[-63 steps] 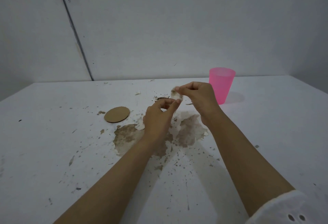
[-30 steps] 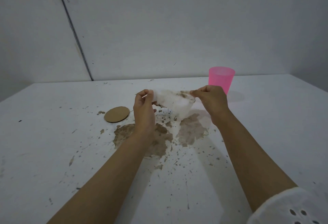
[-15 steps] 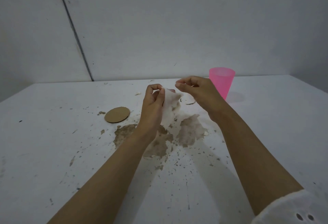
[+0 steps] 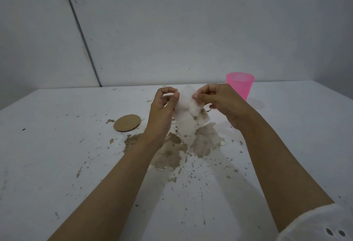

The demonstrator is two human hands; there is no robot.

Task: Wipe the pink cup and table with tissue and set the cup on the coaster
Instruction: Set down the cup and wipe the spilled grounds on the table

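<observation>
We pinch the stained tissue in both hands above mid-bench: left hand fingers curled on its left edge, right hand fingers nipping its top. We judge this as folding to a clean face before wiping. The pink cup stands upright by the bench's far edge, well apart from the round brown coaster. Next the tissue needs pressing flat onto the brown spill below.

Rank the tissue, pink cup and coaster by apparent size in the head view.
1. tissue, largest.
2. pink cup and coaster look about equal; the cup is farther and partly behind the right hand, so unranked.
</observation>
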